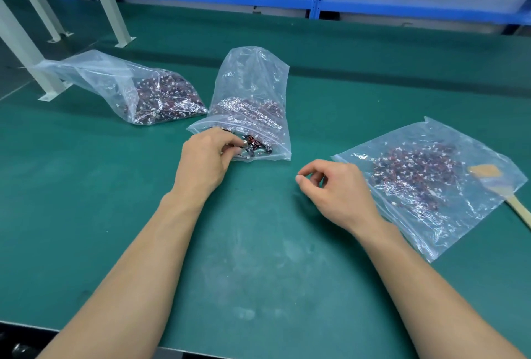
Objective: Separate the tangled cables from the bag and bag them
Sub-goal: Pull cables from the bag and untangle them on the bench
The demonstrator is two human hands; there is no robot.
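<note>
Clear plastic wraps the red-and-black cables (253,144): a small zip bag (273,137) lies mid-table, its mouth at the left hand (205,157), whose curled fingers pinch a few cables there. Behind it, touching, stands a taller bag (253,79); a third bag (115,79) lies toward the far left corner and a flat bag (431,180) near the right edge, over a wooden-handled tool (517,209). That makes four bags. The right hand (336,189) hovers between the small and flat bags, fingers loosely curled, nothing visible in them. Open green table (258,258) runs from the hands to the near edge
</note>
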